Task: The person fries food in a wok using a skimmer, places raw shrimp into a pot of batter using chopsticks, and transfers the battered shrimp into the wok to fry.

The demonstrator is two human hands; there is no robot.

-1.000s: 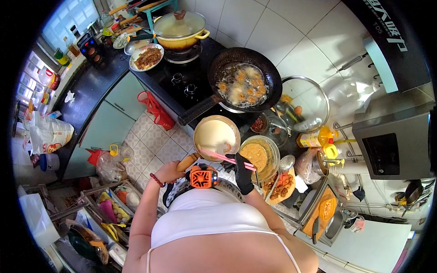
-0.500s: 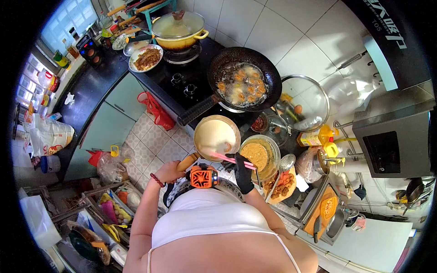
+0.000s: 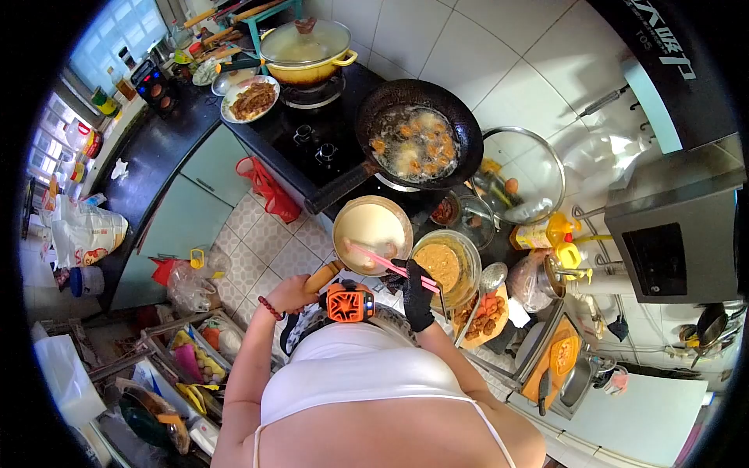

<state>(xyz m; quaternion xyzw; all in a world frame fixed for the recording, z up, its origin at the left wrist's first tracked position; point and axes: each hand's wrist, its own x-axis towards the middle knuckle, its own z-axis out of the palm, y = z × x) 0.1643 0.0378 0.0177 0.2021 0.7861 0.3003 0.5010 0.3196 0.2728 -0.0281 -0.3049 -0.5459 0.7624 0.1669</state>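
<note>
My left hand [image 3: 287, 296], bare and with a red bead bracelet at the wrist, grips the wooden handle [image 3: 323, 276] of a saucepan [image 3: 341, 253] that holds pale, creamy batter. In a black glove, my right hand [image 3: 415, 296] is closed around pink chopsticks [image 3: 388, 265]. Their tips dip into the batter at the pan's left side. Just right of the pan stands a glass bowl [image 3: 473, 269] of thick tan mixture. Beyond it, a black wok [image 3: 468, 125] on the stove contains several browned pieces in bubbling oil.
A lidded yellow pot [image 3: 308, 75] and a plate [image 3: 228, 109] of brown food are at the back left. A glass lid [image 3: 546, 156], oil bottle [image 3: 550, 232] and skimmer [image 3: 493, 275] lie to the right. The wok handle [image 3: 337, 189] points toward me.
The chopstick tips have moved left through the batter, and my gloved right hand has shifted slightly with them. My left hand stays on the saucepan handle.
</note>
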